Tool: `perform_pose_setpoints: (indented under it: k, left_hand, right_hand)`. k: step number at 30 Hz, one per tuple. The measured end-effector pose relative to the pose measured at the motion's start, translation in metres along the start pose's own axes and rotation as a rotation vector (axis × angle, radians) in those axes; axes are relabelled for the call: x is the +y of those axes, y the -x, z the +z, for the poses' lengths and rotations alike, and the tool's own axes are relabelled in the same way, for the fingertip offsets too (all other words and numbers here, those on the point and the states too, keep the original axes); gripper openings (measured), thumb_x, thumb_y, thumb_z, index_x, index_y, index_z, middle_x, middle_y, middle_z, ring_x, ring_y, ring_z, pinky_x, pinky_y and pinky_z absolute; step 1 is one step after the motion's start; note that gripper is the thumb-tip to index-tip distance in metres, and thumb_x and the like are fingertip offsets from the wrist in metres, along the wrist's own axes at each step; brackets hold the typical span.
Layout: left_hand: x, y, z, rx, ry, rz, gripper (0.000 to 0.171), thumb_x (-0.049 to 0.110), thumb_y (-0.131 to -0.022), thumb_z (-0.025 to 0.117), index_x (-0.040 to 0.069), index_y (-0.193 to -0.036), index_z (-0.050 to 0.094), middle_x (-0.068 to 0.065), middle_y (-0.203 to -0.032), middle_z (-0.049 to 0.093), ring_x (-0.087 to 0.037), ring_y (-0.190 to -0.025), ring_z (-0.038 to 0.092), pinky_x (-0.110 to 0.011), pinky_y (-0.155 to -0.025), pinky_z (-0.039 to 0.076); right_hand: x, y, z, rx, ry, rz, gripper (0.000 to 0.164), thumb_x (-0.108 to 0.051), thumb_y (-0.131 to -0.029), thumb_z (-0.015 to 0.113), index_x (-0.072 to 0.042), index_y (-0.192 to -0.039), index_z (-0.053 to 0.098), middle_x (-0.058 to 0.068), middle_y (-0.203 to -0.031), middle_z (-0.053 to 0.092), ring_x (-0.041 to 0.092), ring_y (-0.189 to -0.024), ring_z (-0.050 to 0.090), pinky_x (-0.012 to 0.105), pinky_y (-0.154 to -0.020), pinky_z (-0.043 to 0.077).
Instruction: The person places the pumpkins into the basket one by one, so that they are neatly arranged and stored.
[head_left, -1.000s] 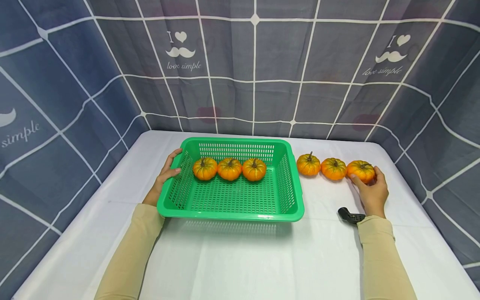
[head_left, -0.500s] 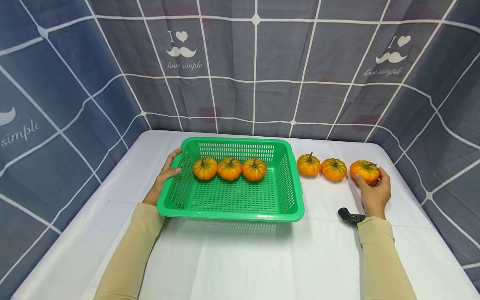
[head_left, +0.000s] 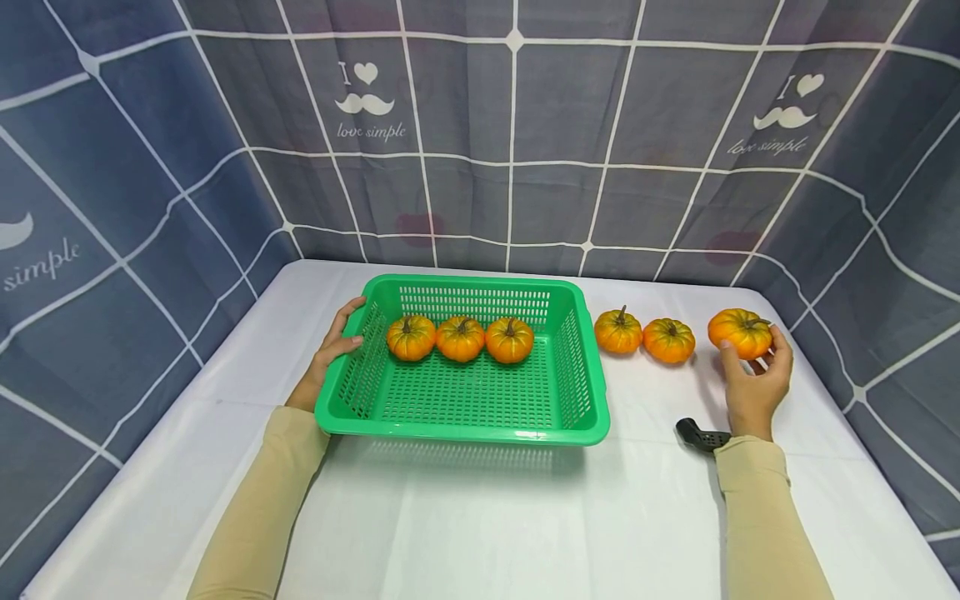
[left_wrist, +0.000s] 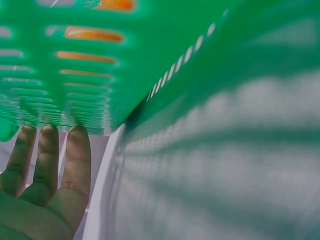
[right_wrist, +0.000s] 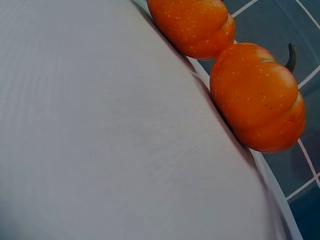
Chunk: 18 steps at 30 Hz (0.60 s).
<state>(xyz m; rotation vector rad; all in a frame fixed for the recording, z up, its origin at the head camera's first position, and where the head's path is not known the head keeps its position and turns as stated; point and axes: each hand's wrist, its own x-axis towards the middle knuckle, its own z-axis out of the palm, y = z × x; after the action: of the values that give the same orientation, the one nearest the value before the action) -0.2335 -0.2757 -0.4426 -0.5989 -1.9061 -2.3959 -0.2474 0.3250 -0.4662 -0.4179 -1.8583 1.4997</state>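
Note:
A green plastic basket (head_left: 480,433) with slotted walls holds three small orange pumpkins in a row along its back half. My left hand (head_left: 330,350) is at its left side; in the left wrist view the straight fingers (left_wrist: 76,165) touch the basket's wall with their tips. At the right, my right hand (head_left: 757,383) pinches a small pumpkin (head_left: 740,332) between thumb and fingers, slightly above the cloth, its stem tilted rightward. Two more pumpkins, one with an upright stem (head_left: 618,332) and another (head_left: 669,341), sit side by side on the table, right of the basket.
White cloth covers the table (head_left: 465,525). Dark grey-blue curtains (head_left: 555,100) with white grid lines stand behind and at both sides. A black device (head_left: 701,435) sits at my right wrist.
My right hand has lifted the rightmost pumpkin off the cloth and moved it a little right, away from its neighbour. The left hand and basket have stayed put.

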Motion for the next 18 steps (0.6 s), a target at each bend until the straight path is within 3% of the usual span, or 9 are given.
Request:
perform_pose_setpoints:
  k: [10, 18]
  left_hand:
    - [0.001, 0.000, 0.002, 0.019, -0.004, -0.027, 0.065, 0.002, -0.100, 0.034, 0.018, -0.163, 0.029, -0.004, -0.159, 0.034, -0.014, -0.142, 0.044, -0.022, -0.111, 0.043]
    - [0.004, 0.001, 0.004, 0.025, -0.009, -0.043, 0.065, 0.003, -0.100, 0.033, 0.018, -0.163, 0.029, -0.008, -0.162, 0.030, -0.017, -0.144, 0.041, -0.023, -0.112, 0.042]
  right_hand:
    - [-0.002, 0.000, 0.001, -0.001, -0.072, -0.113, 0.067, -0.012, -0.099, 0.073, -0.010, -0.160, 0.048, 0.005, -0.155, 0.051, 0.006, -0.125, 0.047, 0.022, -0.105, 0.039]
    - [-0.015, 0.000, 0.007, -0.029, -0.054, -0.216, 0.070, -0.011, -0.094, 0.076, -0.004, -0.158, 0.050, 0.006, -0.152, 0.052, 0.004, -0.125, 0.047, 0.022, -0.105, 0.038]
